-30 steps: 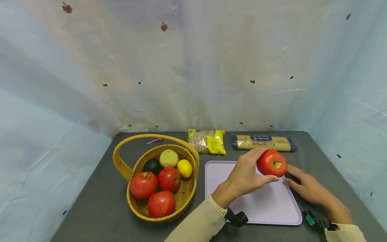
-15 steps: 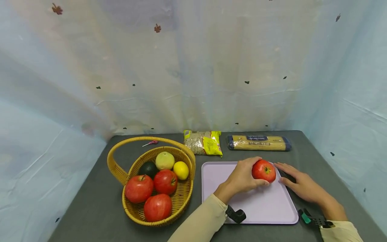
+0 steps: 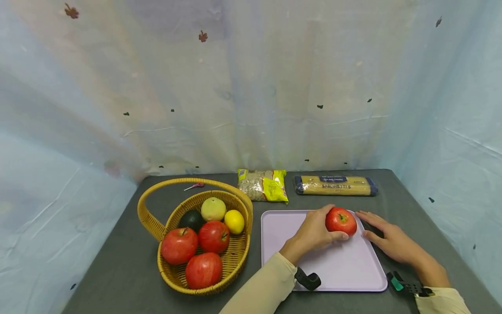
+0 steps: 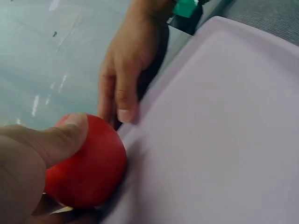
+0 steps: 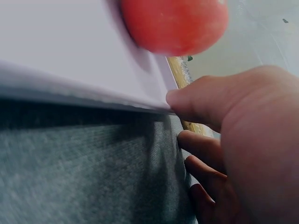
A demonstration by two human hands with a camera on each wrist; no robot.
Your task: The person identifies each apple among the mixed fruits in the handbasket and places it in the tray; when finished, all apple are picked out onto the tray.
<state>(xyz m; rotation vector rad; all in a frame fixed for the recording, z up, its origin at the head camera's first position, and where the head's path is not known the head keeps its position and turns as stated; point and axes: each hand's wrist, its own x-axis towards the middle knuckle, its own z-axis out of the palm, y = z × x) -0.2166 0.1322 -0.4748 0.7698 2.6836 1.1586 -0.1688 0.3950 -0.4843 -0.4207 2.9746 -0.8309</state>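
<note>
A red apple (image 3: 341,221) is at the far right corner of the lilac tray (image 3: 341,272). My left hand (image 3: 312,230) grips it from the left, thumb in front and fingers behind; in the left wrist view the thumb presses the apple (image 4: 96,163). Whether the tray bears its full weight cannot be told. At the tray's right edge is my right hand (image 3: 395,239), fingers extended. The right wrist view has its thumb touching the tray rim (image 5: 135,106), while the other fingers lie loosely bent beside the outer wall.
Left of the tray stands a wicker basket (image 3: 239,266) holding several red apples (image 3: 204,270), a lemon (image 3: 234,221), a pale green round fruit (image 3: 213,209) and a dark oval fruit (image 3: 191,220). Behind lie a yellow-and-clear bag (image 3: 262,186), a spaghetti pack (image 3: 336,186) and a small pink-handled tool (image 3: 195,186).
My left hand has lowered the apple onto or close to the tray's far right corner, and the apple has tilted slightly more upright. The right hand stays at the tray edge.
</note>
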